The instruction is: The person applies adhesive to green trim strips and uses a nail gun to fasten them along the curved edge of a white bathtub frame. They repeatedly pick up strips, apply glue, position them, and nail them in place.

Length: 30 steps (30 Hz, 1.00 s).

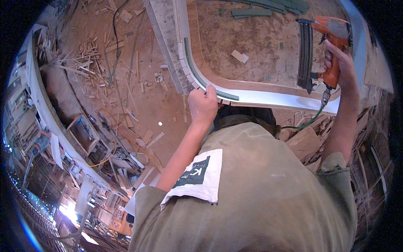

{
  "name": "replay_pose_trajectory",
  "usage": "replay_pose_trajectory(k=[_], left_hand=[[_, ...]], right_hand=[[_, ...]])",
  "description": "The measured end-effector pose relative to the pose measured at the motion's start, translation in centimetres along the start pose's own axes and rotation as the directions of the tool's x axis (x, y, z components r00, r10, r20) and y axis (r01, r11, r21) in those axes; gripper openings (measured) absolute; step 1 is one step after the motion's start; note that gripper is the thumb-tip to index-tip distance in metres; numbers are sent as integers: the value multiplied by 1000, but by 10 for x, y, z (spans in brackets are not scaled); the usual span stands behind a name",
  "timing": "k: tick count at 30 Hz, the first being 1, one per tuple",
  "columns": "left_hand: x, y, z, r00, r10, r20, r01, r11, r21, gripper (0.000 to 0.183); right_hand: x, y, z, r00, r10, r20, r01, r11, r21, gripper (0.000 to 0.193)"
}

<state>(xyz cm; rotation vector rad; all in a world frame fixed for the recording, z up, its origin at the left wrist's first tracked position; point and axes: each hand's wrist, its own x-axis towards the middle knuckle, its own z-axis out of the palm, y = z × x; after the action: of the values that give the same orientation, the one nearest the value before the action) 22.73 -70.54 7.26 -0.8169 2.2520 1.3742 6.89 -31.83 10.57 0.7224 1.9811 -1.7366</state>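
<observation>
My left hand (203,104) is closed at the rounded corner of a curved wooden frame (268,97), which has a white face and a brown inner edge. Its thumb and forefinger press a thin green strip (191,65) that bends along this corner; the other fingers curl under the rim, partly hidden. Short pale blocks (184,69) line the outside of the bend. Over the right part of the frame, my right hand (339,61) grips an orange nail gun (333,71) by its handle. The gun's dark magazine (305,56) points away from me.
A green air hose (308,123) runs from the gun's handle toward my body. More green strips (252,13) and a pale scrap (239,56) lie on the worn board inside the frame. Wood offcuts (88,59) and cables litter the floor at left; scrap boards (306,145) lie at right.
</observation>
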Motion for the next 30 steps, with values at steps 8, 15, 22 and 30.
replay_pose_trajectory(k=[8, 15, 22, 30], left_hand=[[-1, 6, 0, 996, 74, -41, -72, 997, 36, 39], [-1, 2, 0, 991, 125, -53, -121, 989, 83, 38], [-1, 1, 2, 996, 75, -53, -74, 997, 28, 36], [1, -5, 4, 992, 102, -73, -98, 993, 59, 36]], right_hand=[[-12, -18, 118, 743, 359, 564, -291, 933, -210, 35], [17, 16, 177, 502, 527, 685, -402, 844, -355, 37], [15, 15, 190, 451, 563, 692, -406, 820, -403, 37], [20, 27, 188, 430, 548, 718, -397, 828, -395, 38]])
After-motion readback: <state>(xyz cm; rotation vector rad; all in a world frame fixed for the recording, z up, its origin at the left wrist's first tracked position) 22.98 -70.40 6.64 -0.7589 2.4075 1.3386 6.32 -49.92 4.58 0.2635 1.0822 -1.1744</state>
